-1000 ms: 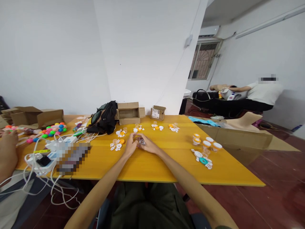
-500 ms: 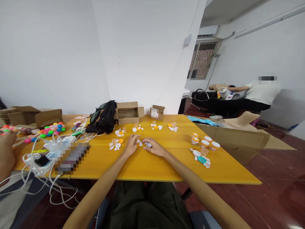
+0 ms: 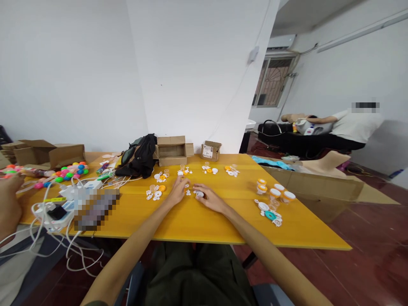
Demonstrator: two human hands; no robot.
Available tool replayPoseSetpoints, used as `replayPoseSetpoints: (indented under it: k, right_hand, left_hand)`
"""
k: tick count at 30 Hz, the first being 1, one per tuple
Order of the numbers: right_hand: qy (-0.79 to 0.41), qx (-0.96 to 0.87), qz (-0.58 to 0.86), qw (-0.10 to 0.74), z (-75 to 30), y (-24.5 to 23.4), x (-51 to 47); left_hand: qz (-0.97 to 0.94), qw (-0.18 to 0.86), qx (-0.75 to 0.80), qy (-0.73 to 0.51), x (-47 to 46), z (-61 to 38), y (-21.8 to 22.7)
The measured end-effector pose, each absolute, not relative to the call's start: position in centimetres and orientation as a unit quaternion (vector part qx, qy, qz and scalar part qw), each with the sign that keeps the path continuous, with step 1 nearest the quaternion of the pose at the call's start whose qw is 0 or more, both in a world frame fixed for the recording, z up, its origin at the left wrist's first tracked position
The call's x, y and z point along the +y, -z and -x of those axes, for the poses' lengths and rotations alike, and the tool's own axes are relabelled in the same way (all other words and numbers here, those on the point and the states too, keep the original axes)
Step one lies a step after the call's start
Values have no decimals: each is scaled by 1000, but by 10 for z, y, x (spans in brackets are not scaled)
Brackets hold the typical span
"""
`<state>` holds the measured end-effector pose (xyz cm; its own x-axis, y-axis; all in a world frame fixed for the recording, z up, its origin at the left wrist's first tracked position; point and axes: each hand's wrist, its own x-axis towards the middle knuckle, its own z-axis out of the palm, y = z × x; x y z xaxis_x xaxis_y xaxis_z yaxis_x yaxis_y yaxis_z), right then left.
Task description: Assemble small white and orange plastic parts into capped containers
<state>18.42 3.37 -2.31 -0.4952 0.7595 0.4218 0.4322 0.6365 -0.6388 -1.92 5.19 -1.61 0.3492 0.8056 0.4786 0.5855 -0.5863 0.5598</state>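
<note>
My right hand (image 3: 209, 198) curls at a white disc (image 3: 199, 194), nearward and right of the open carton (image 3: 174, 162): face apparently up, round, no long axis. My left hand (image 3: 179, 190) bends beside small white pieces (image 3: 188, 192), nearward of the carton. I cannot confirm either pinch. My hands, together a second ago, have parted; the pieces appear laid out.

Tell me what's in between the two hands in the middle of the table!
Small white parts lie on the yellow table between the left hand and the right hand. The head view shows it.
</note>
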Motion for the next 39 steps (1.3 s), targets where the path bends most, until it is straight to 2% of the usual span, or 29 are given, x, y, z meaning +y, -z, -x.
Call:
replayPoseSetpoints:
  k: [13, 23, 28, 39]
  right_hand:
    - [-133, -806, 443, 369, -193, 25, 34]
    - [-28, -815, 477, 326, -194, 22, 33]
    - [41, -846, 438, 300, -188, 21, 27]
    - [55, -830, 507, 226, -186, 13, 26]
  left_hand:
    - [-820, 80, 455, -339, 37, 13, 8]
    - [-809, 84, 491, -312, 30, 9, 1]
    - [-808, 78, 497, -307, 30, 8, 0]
    - [-798, 51, 515, -310, 30, 9, 2]
